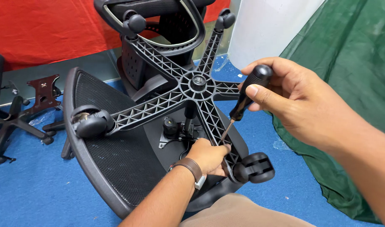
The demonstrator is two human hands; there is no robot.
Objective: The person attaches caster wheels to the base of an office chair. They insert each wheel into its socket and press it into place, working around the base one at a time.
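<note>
Right hand: the right hand (293, 98) is curled shut around a screwdriver (246, 97), thumb pressed along the handle, palm over the rounded cap
Screwdriver: black ribbed handle at the top, thin metal shaft slanting down and to the left, its tip just above the left hand
Left hand: the left hand (209, 156) is closed low on one spoke of the star base (197, 83), fingers wrapped under the spoke so what they pinch is hidden; a brown strap watch (191, 168) sits on the wrist
Where the work lies: the chair (112, 159) is tipped over on the blue carpet (28, 189), underside facing up, between the two hands and in front of the person's knee in tan cloth
Star base: black moulded plastic, five spokes with open lattice ribbing, a round hub in the middle
Castors: one twin-wheel castor (91, 122) on the left spoke, another castor (254, 167) just beside the left hand, both glossy black
Seat: curved black rim with fine mesh stretched inside, a metal plate and knob under the hub
Labels and signs: none readable
Surroundings: red fabric (41, 29) on the wall behind, green tarpaulin (352, 84) on the right, a white panel (268, 25) between them, another chair base (16, 122) well apart at the left
</note>
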